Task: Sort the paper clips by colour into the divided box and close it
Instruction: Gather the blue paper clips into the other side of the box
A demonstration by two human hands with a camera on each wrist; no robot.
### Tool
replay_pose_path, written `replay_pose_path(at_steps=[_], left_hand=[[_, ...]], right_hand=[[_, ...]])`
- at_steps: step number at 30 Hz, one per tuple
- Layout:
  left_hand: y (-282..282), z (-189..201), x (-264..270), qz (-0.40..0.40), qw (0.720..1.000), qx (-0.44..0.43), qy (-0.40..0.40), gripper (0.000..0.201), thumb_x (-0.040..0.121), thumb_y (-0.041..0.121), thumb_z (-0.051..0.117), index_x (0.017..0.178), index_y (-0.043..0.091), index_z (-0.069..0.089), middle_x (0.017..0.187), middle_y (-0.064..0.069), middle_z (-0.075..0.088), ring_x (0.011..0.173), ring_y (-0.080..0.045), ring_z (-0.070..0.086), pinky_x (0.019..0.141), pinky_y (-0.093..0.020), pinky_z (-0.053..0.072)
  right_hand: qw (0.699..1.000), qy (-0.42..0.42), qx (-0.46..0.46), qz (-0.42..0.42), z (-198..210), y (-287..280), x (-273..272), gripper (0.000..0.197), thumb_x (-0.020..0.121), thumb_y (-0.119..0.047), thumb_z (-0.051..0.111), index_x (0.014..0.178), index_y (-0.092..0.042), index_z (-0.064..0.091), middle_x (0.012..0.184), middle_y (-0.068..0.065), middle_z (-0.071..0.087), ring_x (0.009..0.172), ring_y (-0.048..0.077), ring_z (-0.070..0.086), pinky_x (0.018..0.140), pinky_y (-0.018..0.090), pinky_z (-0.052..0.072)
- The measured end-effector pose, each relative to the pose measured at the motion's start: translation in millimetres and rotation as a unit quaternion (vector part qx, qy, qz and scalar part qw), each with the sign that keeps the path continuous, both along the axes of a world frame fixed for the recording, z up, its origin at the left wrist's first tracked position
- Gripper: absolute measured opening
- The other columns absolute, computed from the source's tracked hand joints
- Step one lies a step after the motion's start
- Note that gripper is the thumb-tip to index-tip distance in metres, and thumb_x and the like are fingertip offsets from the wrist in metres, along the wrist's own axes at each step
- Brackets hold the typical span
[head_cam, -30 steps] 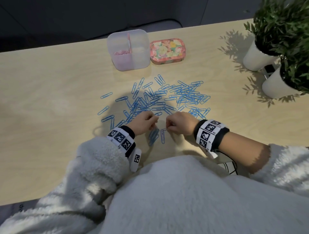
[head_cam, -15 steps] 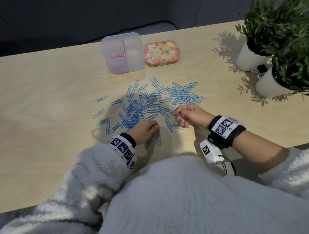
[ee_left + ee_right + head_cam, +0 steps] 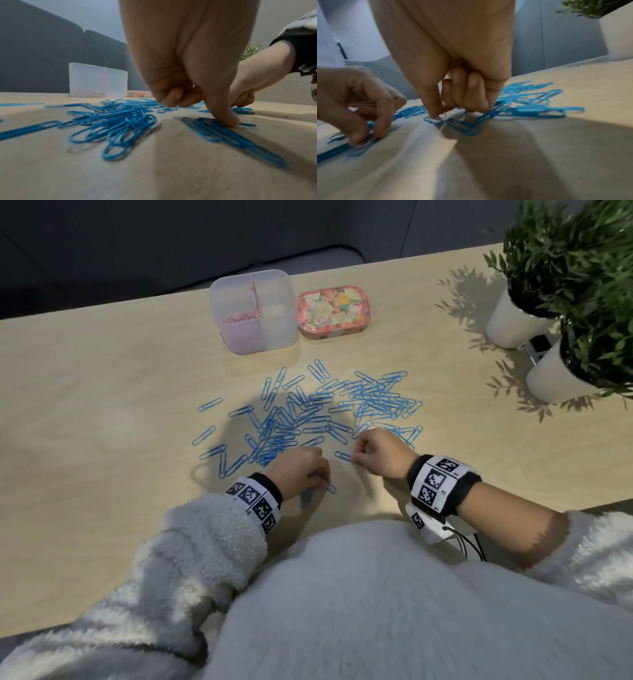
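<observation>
Many blue paper clips [image 3: 329, 409] lie spread over the middle of the wooden table [image 3: 102, 392]. The translucent divided box [image 3: 274, 320] stands open behind them, with pink clips [image 3: 239, 318] in its left compartment. My left hand [image 3: 323, 479] is at the near edge of the spread, fingers curled. Its thumb [image 3: 226, 119] and a finger pinch a small bunch of blue clips [image 3: 223, 134] against the table. My right hand [image 3: 354, 457] is just to its right, fingers curled, thumb tip [image 3: 433, 112] down on a single blue clip [image 3: 436, 120].
A floral tin lid [image 3: 332, 311] lies right of the box. Two white pots with green plants [image 3: 513, 320] [image 3: 555, 374] stand at the far right. A fluffy white garment [image 3: 342, 594] covers the near table edge.
My right hand swung out to the right and lifted, then came back down onto a clip beside my left hand. My left hand stayed on its bunch of clips.
</observation>
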State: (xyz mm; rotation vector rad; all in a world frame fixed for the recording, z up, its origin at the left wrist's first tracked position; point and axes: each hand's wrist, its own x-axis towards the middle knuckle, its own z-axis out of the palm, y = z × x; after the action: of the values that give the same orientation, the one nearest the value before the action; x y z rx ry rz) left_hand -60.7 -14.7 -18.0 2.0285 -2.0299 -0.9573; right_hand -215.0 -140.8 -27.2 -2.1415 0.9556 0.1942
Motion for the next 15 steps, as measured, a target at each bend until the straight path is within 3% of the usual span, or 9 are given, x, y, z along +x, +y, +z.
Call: replay_pose_path(at_steps=[4, 8, 10, 13, 15], left_hand=[[-1.7, -2.1, 1.9, 0.02, 1.0, -0.016, -0.003, 0.013, 0.081, 0.023, 0.065, 0.091, 0.015, 0.07, 0.091, -0.006, 0.06, 0.091, -0.023, 0.057, 0.071, -0.031, 0.041], [-4.8, -4.4, 3.2, 0.041, 0.999, -0.022, -0.001, 0.015, 0.084, 0.024, 0.062, 0.092, 0.012, 0.068, 0.094, -0.007, 0.061, 0.093, -0.024, 0.057, 0.072, -0.029, 0.038], [-6.0, -4.4, 2.6, 0.047, 0.999, -0.014, -0.005, 0.016, 0.088, 0.023, 0.057, 0.094, 0.01, 0.065, 0.1, -0.009, 0.059, 0.097, -0.024, 0.056, 0.077, -0.032, 0.041], [-5.8, -4.4, 4.1, 0.066, 0.997, -0.041, -0.002, 0.016, 0.09, 0.018, 0.052, 0.095, 0.007, 0.061, 0.101, -0.011, 0.058, 0.098, -0.026, 0.054, 0.081, -0.036, 0.043], [-5.1, -2.7, 7.9, 0.09, 0.994, -0.067, 0.018, 0.015, 0.092, 0.015, 0.048, 0.096, 0.005, 0.058, 0.097, -0.009, 0.056, 0.09, -0.022, 0.051, 0.075, -0.027, 0.036]], right_hand=[[0.993, -0.066, 0.06, -0.075, 4.2, -10.0, -4.6, 0.029, 0.078, -0.007, 0.061, 0.058, -0.022, 0.046, 0.057, -0.004, 0.052, 0.052, 0.007, 0.045, 0.053, 0.023, 0.037], [0.975, -0.098, 0.171, -0.101, 6.3, -11.5, -2.8, 0.02, 0.082, 0.004, 0.056, 0.075, -0.014, 0.053, 0.041, -0.006, 0.053, 0.032, 0.002, 0.045, 0.036, 0.016, 0.034], [0.97, -0.093, 0.194, -0.112, 10.2, -7.3, 2.3, 0.018, 0.085, 0.007, 0.047, 0.083, -0.01, 0.053, 0.048, 0.004, 0.053, 0.03, 0.003, 0.045, 0.032, 0.014, 0.031], [0.964, -0.097, 0.22, -0.115, 14.5, 1.1, 9.8, 0.026, 0.088, 0.005, 0.039, 0.072, -0.012, 0.052, 0.059, 0.01, 0.051, 0.028, 0.002, 0.041, 0.031, 0.011, 0.028], [0.971, -0.093, 0.206, -0.081, 13.6, 5.8, 14.3, 0.021, 0.088, 0.0, 0.046, 0.072, -0.01, 0.053, 0.054, 0.006, 0.046, 0.028, 0.001, 0.035, 0.032, 0.013, 0.026]])
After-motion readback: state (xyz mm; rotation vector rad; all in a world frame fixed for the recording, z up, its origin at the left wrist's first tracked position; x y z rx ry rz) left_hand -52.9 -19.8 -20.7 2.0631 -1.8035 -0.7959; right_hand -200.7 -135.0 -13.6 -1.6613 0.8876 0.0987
